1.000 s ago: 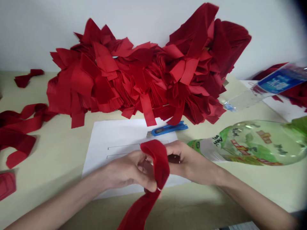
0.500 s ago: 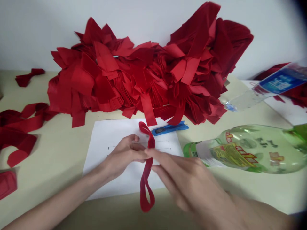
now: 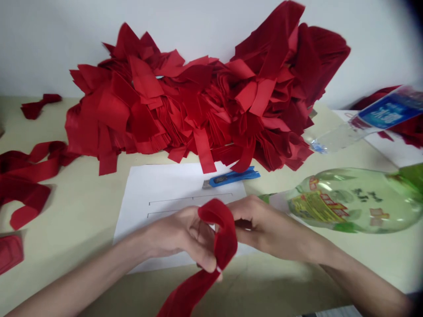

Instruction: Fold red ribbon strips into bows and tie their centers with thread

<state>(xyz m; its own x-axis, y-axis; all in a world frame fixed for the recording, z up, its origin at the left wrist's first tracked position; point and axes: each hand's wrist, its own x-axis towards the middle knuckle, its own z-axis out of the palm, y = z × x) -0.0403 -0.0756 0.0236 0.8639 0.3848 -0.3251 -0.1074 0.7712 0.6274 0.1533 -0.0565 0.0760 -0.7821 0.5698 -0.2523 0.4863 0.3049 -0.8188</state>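
Seen from the head camera, a red fabric strip (image 3: 222, 240) was held above the front edge of a white paper sheet (image 3: 165, 189), bent into a loop, with its free end hanging down past the sheet toward the person's lap. The strip was gripped by the left hand (image 3: 181, 235), its fingers curled closely around the band. The right hand (image 3: 267, 226) was kept just beside it, its fingers (image 3: 246, 211) curled narrowly against the loop; their tips were hidden, so a grip could not be confirmed. Thin lines were seen printed on the sheet, and a blue utility knife (image 3: 231, 177) was laid at its far edge. Behind it, a large heap of red strips (image 3: 185, 101) was piled against the wall. A green-labelled plastic bottle (image 3: 350, 200) was lying on its side to the right, and a clear bottle (image 3: 373, 119) was tilted beyond it. Loose red strips (image 3: 24, 176) were strewn across the table (image 3: 69, 220) on the left.
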